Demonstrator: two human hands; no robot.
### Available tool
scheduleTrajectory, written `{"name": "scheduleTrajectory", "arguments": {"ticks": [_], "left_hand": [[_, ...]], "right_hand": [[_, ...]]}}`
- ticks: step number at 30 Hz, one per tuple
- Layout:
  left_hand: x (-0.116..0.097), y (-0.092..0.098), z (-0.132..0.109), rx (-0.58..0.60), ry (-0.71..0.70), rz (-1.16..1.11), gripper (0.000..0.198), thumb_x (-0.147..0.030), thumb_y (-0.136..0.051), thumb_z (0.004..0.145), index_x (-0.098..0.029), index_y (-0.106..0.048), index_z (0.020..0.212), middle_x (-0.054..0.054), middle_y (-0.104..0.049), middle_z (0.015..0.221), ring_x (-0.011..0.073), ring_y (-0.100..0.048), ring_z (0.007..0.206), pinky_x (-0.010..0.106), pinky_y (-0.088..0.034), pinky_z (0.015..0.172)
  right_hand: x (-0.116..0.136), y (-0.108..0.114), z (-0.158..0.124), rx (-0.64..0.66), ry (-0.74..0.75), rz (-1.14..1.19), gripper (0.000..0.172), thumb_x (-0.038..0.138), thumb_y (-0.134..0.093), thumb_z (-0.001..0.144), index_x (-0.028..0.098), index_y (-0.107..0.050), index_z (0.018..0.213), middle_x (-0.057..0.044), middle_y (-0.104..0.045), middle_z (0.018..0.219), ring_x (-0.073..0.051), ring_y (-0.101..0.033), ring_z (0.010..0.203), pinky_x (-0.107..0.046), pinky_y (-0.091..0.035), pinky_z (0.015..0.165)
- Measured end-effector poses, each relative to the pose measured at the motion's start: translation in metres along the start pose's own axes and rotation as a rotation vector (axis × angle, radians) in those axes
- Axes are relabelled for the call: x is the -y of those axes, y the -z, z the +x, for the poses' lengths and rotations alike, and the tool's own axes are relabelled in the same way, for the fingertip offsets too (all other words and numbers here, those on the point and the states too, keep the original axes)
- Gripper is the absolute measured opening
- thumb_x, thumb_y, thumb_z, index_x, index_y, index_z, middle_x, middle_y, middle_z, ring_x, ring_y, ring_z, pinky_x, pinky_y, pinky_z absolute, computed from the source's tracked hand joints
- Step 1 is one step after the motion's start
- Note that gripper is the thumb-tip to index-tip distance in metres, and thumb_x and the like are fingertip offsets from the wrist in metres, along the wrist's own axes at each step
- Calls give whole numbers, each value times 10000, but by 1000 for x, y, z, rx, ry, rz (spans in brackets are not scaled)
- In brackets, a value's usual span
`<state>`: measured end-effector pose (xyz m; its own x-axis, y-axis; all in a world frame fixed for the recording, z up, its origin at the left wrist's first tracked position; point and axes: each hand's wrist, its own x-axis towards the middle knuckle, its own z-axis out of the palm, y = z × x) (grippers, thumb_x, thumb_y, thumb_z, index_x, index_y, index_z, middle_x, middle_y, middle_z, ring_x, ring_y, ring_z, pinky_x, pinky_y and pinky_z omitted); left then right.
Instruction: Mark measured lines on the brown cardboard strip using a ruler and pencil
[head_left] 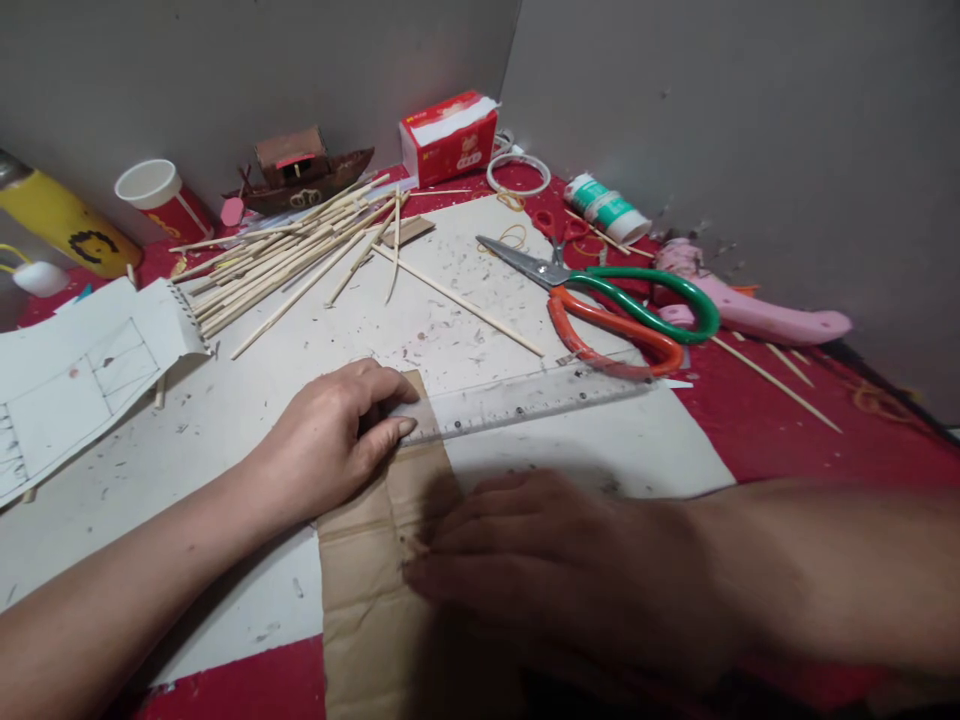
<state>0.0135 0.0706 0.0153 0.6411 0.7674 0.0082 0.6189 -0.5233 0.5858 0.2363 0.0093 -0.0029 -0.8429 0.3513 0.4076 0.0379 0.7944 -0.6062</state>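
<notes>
My left hand (352, 430) presses the left end of a clear plastic ruler (517, 405) onto a strip of brown cardboard (356, 600), thumb and fingers closed on it. The ruler lies across the strip's top end and reaches right over a white sheet. Over the strip's right side is my right hand (540, 560), dark and blurred by motion. Its fingers are drawn together, with a small pale bit at their tips that I cannot make out. Large scissors (555, 270) with green and orange handles lie open, touching the ruler's right end.
Behind lie many wooden sticks (300, 250), a model boat (300, 175), a paper cup (161, 200), a yellow bottle (71, 220) and a red tissue box (450, 140). A pink glue gun (765, 305) is right; a sketched paper (82, 380) is left.
</notes>
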Motion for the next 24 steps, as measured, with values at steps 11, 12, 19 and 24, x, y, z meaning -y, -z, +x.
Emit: {"name": "scheduleTrajectory", "arguments": {"ticks": [11,12,19,24], "left_hand": [[0,0,5,7,52,-98,166,-143,-618,860,-186,-705,994,28,-684,912,165,-606,783,301,-471,724],[0,0,5,5,57,-118,168,-135,-623,849,-183,-708,987,23,-687,905,155,-600,753,290,-465,703],[6,-1,8,43,82,-219,135,-134,-646,814,-176,-713,924,-20,-638,716,122,-537,611,255,-412,607],[7,-1,9,41,77,-208,140,-95,-652,795,-170,-702,901,-30,-617,691,117,-532,607,248,-393,598]], "right_hand": [[17,15,8,-636,-525,195,207,285,-509,999,278,-708,1059,-3,-702,753,-152,-682,675,-281,-568,641],[14,9,11,-619,-550,205,168,268,-540,977,256,-702,1021,-7,-710,751,-153,-681,665,-272,-557,609],[-8,-10,19,-417,-707,118,85,226,-586,908,199,-654,865,-14,-721,691,-137,-656,580,-218,-467,491],[-7,-12,22,-370,-656,-30,122,191,-567,896,194,-638,796,3,-679,639,-110,-587,531,-210,-438,495]]}}
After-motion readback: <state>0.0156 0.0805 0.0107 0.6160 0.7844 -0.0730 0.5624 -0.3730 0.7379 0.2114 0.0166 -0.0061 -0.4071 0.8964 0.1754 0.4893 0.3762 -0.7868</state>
